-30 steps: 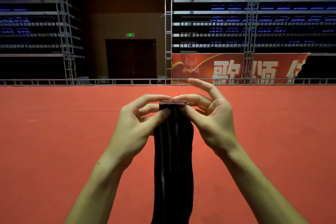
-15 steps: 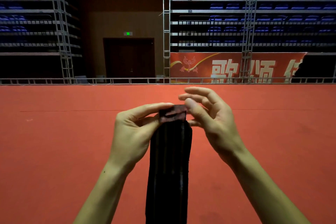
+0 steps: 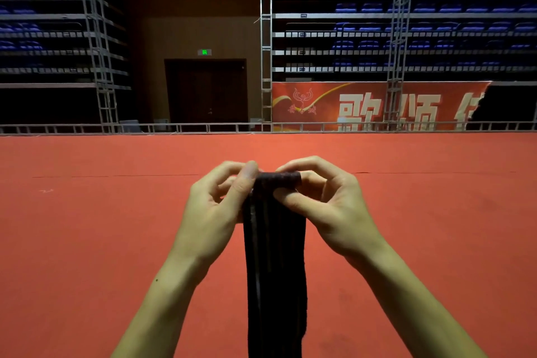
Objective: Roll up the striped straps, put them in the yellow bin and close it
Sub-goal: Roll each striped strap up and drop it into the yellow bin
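Observation:
A dark striped strap [image 3: 274, 264] hangs straight down in front of me and runs out of the bottom of the view. Its top end is turned over into a small tight roll. My left hand [image 3: 216, 212] pinches the left side of that roll with thumb and curled fingers. My right hand [image 3: 325, 203] pinches the right side, thumb underneath and fingers arched over the top. No yellow bin is in view.
A wide red carpeted floor [image 3: 87, 241] stretches ahead to a low metal railing [image 3: 203, 127]. Behind it stand truss towers, tiers of blue seats, a dark double door [image 3: 207, 91] and a red banner [image 3: 377, 106].
Both hands have closed over the strap's top end and turned it into a small roll. The right fingers, spread a moment ago, now arch over the roll.

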Demonstrator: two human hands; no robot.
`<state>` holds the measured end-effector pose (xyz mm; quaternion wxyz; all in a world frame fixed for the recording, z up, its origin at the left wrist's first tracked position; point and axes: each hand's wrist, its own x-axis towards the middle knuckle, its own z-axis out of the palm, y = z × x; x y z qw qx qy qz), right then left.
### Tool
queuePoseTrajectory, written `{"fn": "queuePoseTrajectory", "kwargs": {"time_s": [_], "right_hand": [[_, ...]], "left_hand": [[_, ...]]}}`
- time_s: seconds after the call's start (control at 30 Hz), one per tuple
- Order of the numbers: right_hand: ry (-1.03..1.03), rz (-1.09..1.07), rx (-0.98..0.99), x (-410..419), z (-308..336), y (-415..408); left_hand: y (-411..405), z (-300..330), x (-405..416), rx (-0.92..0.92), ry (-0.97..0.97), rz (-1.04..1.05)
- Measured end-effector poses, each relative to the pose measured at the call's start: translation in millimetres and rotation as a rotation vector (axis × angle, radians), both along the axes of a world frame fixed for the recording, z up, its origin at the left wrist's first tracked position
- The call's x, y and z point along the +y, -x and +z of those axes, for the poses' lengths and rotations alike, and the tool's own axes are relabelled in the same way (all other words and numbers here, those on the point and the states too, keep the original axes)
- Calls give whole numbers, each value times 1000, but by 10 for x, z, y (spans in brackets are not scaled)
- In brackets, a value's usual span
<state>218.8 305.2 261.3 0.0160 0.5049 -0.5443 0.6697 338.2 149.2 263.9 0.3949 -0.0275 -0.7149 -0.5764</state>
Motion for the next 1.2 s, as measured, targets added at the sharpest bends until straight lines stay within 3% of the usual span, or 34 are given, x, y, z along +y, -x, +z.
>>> {"fn": "queuePoseTrajectory", "kwargs": {"time_s": [0.13, 0.33, 0.7, 1.2], "right_hand": [[3, 2, 40, -23, -62, 3], [74, 42, 42, -52, -97, 69], [-183, -37, -6, 125, -132, 18], [15, -160, 225, 13, -286, -50]], "left_hand": [[-25, 32, 8, -127, 26, -27], [-56, 24, -27, -163, -134, -175], [-112, -88, -76, -136, -47, -78], [-249, -12, -19, -220, 84, -38]]}}
